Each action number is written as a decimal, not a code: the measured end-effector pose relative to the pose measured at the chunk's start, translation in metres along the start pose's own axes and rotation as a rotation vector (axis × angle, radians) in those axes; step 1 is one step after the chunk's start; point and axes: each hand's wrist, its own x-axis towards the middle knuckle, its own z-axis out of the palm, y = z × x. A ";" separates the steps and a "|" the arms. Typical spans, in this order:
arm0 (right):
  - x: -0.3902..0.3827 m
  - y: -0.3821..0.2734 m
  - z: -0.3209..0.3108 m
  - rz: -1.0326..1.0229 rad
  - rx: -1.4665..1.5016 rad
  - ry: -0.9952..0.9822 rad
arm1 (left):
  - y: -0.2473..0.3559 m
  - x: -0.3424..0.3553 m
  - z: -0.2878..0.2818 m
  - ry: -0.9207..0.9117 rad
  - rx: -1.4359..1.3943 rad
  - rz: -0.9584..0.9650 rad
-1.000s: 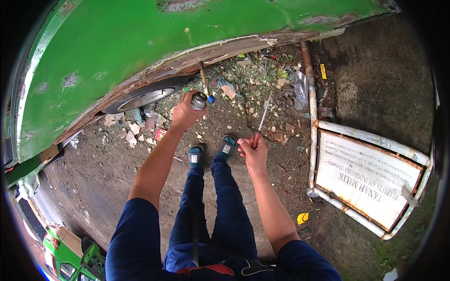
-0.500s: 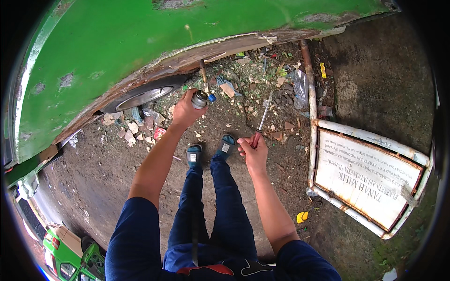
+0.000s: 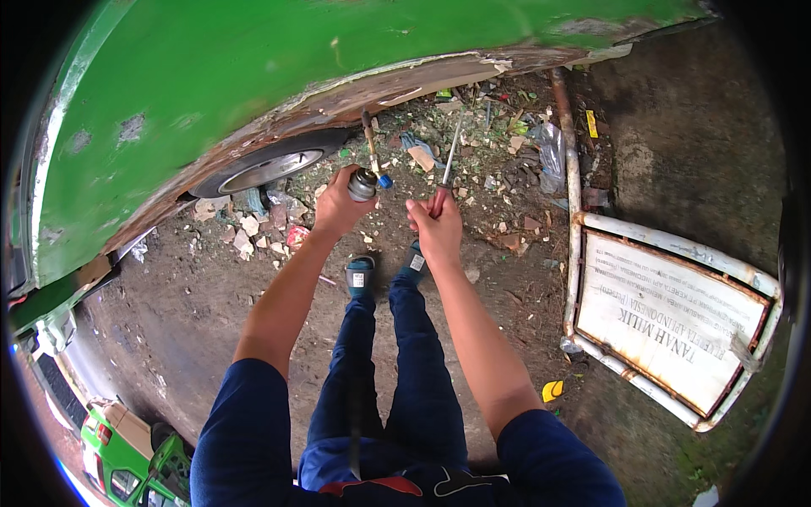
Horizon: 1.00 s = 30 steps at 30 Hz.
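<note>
- Two tools raised over the littered ground [image 3: 194, 296]: canister torch [image 3: 362, 184] in the left hand [image 3: 336, 208], red-handled tool [image 3: 439, 200], perhaps a screwdriver, in the right hand [image 3: 440, 238].
- Left fingers curled round the canister, blue knob [image 3: 385, 182] on its right, nozzle [image 3: 368, 127] toward the vehicle's rusty lower edge [image 3: 325, 116].
- Right fingers closed on the red handle; metal shaft slanting up and away, apart from the torch.
- Done, as far as visible: both tools in hand; bare, scarred patches on the green panel [image 3: 253, 68]; pale flakes [image 3: 250, 226] strewn along the ground's edge by the wheel [image 3: 270, 169], origin uncertain.
- Not yet evident: tool contact with panel or lower edge. Green coat mostly in place. Amount left impossible to judge.
- Hard to make out: any flame at the nozzle, exact shape of the shaft's tip. Hidden: handle butt in the palm, part of the canister. Cut off: panel top.
</note>
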 end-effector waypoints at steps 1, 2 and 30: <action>0.010 0.006 0.008 -0.029 -0.032 0.002 | 0.000 -0.002 -0.001 -0.009 -0.003 -0.005; 0.017 0.011 0.015 -0.058 -0.064 0.004 | 0.000 -0.004 -0.002 -0.018 -0.008 -0.009; 0.003 0.009 0.060 0.056 0.036 0.073 | -0.015 -0.025 -0.025 -0.023 0.022 0.025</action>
